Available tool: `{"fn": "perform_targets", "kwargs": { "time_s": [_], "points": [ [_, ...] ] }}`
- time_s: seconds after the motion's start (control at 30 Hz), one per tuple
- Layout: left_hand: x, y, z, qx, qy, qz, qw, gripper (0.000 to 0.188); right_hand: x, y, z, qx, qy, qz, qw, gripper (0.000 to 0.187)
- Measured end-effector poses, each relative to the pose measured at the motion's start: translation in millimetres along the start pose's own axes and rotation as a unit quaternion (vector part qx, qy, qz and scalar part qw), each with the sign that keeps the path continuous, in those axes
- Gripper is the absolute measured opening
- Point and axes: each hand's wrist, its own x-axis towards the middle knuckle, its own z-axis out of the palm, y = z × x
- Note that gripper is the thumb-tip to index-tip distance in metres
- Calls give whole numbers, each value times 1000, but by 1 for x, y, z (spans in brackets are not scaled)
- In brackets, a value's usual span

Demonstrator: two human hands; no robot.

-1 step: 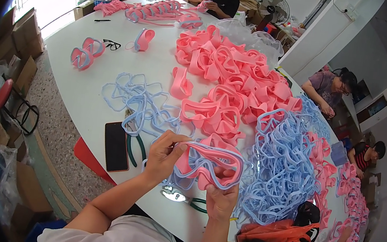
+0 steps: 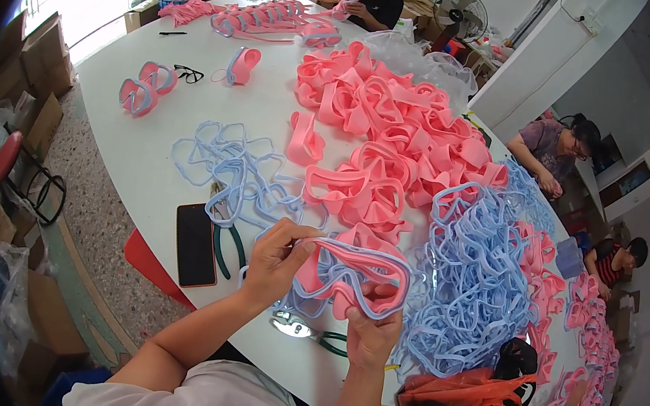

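My left hand (image 2: 277, 264) pinches the left end of a pink diving-mask skirt (image 2: 343, 296) between thumb and fingers. A pale blue frame ring runs round the skirt's rim. Below the right end, my right hand (image 2: 371, 337) grips the same piece, its thumb near the lower edge and fingertips showing through the opening. More blue rings lie on the table beneath it, partly hidden. Close by are pliers (image 2: 298, 329) with dark green handles and a second pair of pliers (image 2: 226, 253) under loose blue rings (image 2: 236, 166).
A white table (image 2: 134, 171) carries a heap of pink skirts (image 2: 389, 113) and a pile of blue rings (image 2: 473, 286). A black phone (image 2: 195, 245) lies left, an orange plastic bag (image 2: 451, 401) right. Assembled masks (image 2: 146, 89) and glasses (image 2: 188, 74) sit farther off. Several people work around the table.
The right end of the mask skirt has shifted very slightly to the right with my right hand. Both hands keep their hold.
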Motion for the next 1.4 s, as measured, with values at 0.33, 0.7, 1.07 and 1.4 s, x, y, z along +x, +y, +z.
{"fn": "perform_targets", "kwargs": {
  "time_s": [0.33, 0.7, 1.07, 1.4],
  "points": [
    [-2, 4, 1, -91, -21, -74, 993, 14, 0, 8, 8, -180, 83, -91, 976, 30],
    [-4, 6, 1, -46, -18, -32, 998, 13, -5, -2, 21, 25, 120, 38, 992, 31],
    [-25, 18, 9, 15, -69, 17, 997, 12, -2, 25, -4, -159, 86, -197, 963, 26],
    [-14, 12, 6, -19, -24, 10, 999, 14, -8, 4, 5, 113, 3, -16, 993, 32]
  ]
}}
